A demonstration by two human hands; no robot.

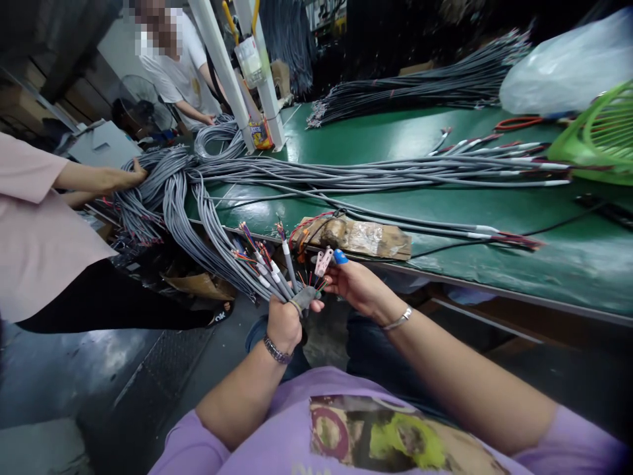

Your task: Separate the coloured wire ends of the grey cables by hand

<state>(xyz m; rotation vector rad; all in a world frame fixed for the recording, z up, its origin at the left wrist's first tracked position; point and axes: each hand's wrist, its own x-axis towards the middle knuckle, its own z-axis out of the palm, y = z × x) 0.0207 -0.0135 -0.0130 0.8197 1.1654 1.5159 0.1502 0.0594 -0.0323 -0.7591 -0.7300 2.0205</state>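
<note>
Purple sleeves (190,448) lead to both hands, just short of the green surface (568,264); left hand (284,323) is closed round a grey cable (304,297) with bared coloured wires (309,280); right hand (357,285) pinches a small pink connector (324,261) beside them; many bundled cables (208,224) draped at left seem unfitted.

Cables (208,218): grey sheaths, with red, blue, orange and green cores at the stripped ends. Table (494,224): dark green. Basket (601,132): lime green mesh. Bag (568,66): milky white. Fingertip cap (340,256): blue. Clip (323,261): pale pink. Shirt (297,435): lilac, with a yellow-green and maroon print.
</note>
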